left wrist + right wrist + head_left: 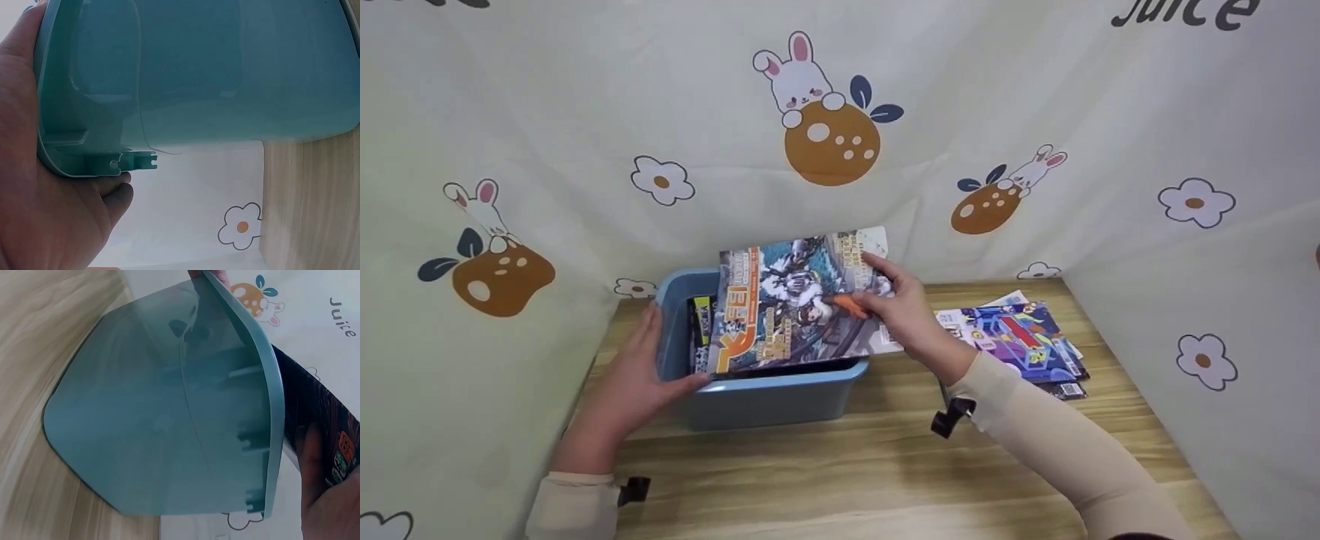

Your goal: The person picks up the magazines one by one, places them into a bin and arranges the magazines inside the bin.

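A light-blue plastic bin (780,405) stands on the wooden table, tilted a little in the wrist views. My left hand (622,394) grips its left end, thumb along the front rim near a magazine corner; the left wrist view has this hand (50,214) against the bin's rim. Over the bin's mouth lies a magazine (802,300) with an illustrated cover and orange lettering, slanting up to the right. Its right side is pinched by my right hand (911,319), thumb on the cover, fingers at the far edge. Under it, another dark printed item (701,330) shows inside the bin.
To the right, several magazines or booklets (1027,345) lie in a loose pile, the top one purple and blue. Printed cloth walls (720,210) with rabbits and flowers close in the table (885,457) at the back and sides.
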Tool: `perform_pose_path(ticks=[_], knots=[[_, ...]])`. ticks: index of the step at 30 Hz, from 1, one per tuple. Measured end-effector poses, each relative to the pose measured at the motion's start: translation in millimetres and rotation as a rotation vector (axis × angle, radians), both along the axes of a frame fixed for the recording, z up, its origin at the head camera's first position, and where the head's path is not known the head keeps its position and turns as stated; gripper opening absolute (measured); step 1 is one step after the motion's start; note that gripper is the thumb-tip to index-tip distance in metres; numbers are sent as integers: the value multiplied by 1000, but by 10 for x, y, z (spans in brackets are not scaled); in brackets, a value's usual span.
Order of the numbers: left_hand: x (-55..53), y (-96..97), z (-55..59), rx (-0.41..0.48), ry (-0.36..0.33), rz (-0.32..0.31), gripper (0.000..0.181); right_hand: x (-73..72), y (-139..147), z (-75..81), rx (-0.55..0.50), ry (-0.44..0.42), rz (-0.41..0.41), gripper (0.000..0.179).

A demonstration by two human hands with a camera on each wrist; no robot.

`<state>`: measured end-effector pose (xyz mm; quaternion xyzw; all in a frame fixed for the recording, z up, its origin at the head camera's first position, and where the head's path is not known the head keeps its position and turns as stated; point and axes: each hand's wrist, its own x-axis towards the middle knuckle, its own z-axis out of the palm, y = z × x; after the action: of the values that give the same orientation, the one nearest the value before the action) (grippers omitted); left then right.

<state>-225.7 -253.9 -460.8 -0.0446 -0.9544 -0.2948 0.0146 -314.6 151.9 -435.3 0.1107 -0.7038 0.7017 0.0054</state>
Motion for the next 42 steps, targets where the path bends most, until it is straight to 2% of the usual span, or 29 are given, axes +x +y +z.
perform_pose_path(ticks=[13,17,25,35,42], knots=[[-11,7,22,10,-15,1,147,63,-380,15,-45,-38,70,76],[-12,10,27,10,-6,3,147,67,-458,9,-48,-27,69,77],[14,1,-2,-11,9,4,148,94,-537,21,6,-32,90,73],[29,-19,2,17,37,-20,141,114,-694,51,85,-45,72,69],[30,-31,-4,13,35,-21,140,121,-737,55,127,-66,88,69]])
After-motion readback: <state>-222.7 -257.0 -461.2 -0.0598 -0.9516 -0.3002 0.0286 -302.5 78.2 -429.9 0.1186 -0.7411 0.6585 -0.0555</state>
